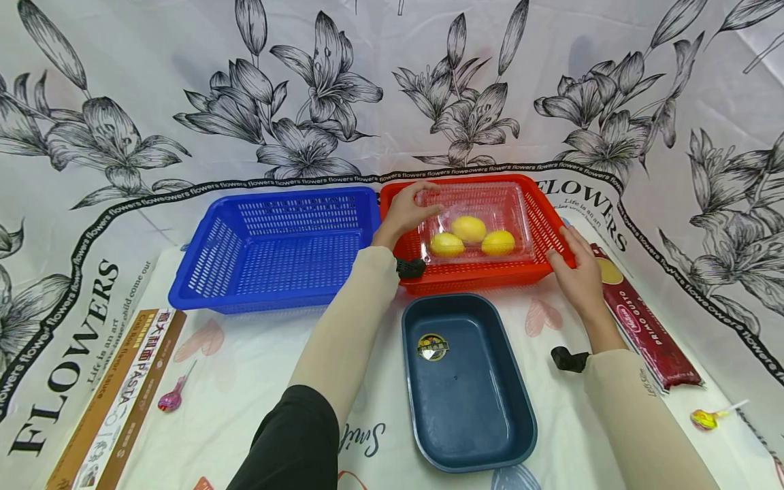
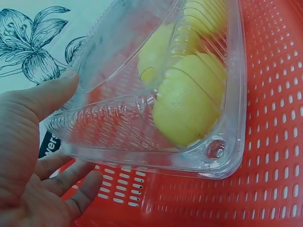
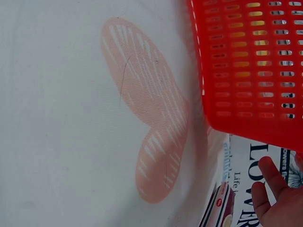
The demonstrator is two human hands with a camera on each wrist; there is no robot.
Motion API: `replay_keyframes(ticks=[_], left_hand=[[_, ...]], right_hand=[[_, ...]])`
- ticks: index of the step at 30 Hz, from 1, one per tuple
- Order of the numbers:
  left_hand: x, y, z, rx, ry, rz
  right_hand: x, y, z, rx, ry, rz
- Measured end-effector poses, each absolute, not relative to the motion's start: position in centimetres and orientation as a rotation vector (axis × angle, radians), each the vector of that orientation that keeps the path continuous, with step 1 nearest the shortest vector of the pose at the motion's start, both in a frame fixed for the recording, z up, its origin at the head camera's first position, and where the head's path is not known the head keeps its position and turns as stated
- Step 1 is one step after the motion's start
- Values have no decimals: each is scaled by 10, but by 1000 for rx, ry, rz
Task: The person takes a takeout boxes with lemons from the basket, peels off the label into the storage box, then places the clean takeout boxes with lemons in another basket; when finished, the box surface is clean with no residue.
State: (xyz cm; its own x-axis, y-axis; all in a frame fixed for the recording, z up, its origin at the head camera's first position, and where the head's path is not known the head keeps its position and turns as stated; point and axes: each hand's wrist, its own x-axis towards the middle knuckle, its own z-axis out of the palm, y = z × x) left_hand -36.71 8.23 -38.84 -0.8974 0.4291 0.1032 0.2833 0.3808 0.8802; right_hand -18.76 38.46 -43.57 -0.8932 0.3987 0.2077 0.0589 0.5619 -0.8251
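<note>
A clear plastic box (image 1: 474, 194) with three lemons (image 1: 468, 229) in it is inside the red basket (image 1: 429, 282). My left hand (image 1: 407, 212) holds the box's left end between thumb and fingers. In the left wrist view the thumb (image 2: 64, 90) lies against the box edge, while some fingers (image 2: 85, 189) hang loosely below it. Part of that grip is hidden behind the plastic. At the basket's right end is my right hand (image 1: 578, 275), its fingers spread by the rim. The right wrist view shows these fingers (image 3: 272, 177) just below the basket corner.
Left of the red basket stands a blue basket (image 1: 288, 296). A dark blue tray (image 1: 468, 395) lies in front. A pasta box (image 1: 116, 401) and a purple lollipop (image 1: 171, 397) are at left; a red packet (image 1: 649, 327) and a yellow lollipop (image 1: 706, 418) at right.
</note>
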Motion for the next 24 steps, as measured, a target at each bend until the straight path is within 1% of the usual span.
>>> replay_keyframes(ticks=[13, 24], left_hand=[[-366, 81, -385, 626, 2497, 1502], [-362, 82, -379, 634, 2442, 1555]], right_hand=[[-187, 384, -438, -368, -2428, 1284], [-187, 385, -436, -369, -2427, 1269]])
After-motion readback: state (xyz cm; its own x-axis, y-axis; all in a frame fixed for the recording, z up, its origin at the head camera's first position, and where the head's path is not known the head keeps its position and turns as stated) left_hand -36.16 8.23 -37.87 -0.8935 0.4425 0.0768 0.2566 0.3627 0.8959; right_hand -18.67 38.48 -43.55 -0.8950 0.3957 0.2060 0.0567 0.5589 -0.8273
